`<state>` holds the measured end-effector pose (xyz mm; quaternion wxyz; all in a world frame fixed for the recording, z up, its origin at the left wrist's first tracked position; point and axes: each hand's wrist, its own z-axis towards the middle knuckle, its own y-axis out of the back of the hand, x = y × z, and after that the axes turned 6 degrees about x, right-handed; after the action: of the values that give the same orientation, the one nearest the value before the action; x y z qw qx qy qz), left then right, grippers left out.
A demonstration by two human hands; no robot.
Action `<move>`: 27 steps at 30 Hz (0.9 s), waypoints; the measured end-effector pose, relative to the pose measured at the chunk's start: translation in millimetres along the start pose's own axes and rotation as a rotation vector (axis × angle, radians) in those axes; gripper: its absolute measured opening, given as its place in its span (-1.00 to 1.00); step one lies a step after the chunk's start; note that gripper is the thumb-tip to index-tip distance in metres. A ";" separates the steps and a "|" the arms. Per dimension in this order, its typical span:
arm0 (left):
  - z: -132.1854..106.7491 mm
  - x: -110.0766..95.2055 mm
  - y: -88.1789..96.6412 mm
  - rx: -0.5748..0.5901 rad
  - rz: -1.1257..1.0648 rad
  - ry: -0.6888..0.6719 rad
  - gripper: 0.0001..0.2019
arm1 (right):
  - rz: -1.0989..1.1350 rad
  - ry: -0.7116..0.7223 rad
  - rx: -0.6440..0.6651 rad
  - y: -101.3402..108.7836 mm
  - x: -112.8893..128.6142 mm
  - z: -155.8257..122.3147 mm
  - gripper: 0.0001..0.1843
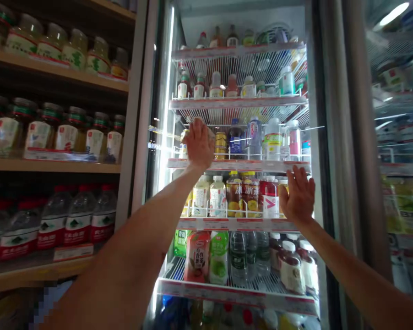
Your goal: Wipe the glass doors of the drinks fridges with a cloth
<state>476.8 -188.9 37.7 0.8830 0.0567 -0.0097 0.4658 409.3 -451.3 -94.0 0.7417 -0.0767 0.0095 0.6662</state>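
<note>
My left hand (200, 144) is raised in front of a middle shelf of an upright drinks fridge, its back toward me and its fingers reaching up. Its palm side is hidden, and I see nothing held. Just right of it stand gold cans (220, 145) and a dark blue bottle (235, 140). Lower and to the right, my right hand (298, 197) is open with its fingers apart, near the shelf's price rail (261, 166). A bottle with a red drink (269, 197) stands to its left, and the hand partly covers what is behind it.
Below are tea bottles (217, 197), a red bottle (197, 256), a green bottle (219, 258) and water bottles (238, 256). Wire guards front several shelves. Left, wooden shelves (55, 166) hold jars and red-capped water bottles (79, 215). A metal frame (350, 137) borders the right side.
</note>
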 end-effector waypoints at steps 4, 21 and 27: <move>-23.5 -24.7 -10.9 0.258 0.010 -0.661 -0.50 | 0.016 0.006 -0.019 0.8 -3.4 -2.5 -0.45; -93.2 42.7 16.0 0.000 -0.036 -0.127 -0.28 | 0.348 0.164 0.318 -13.2 180.4 111.8 -0.53; -131.1 85.5 29.9 0.193 0.111 -0.199 -0.38 | 0.003 0.187 0.143 9.5 88.0 112.8 -0.64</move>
<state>495.8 -87.7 -83.8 0.8411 0.1865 -0.0557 0.5046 399.8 -349.3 6.3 0.7400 -0.0854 0.1264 0.6550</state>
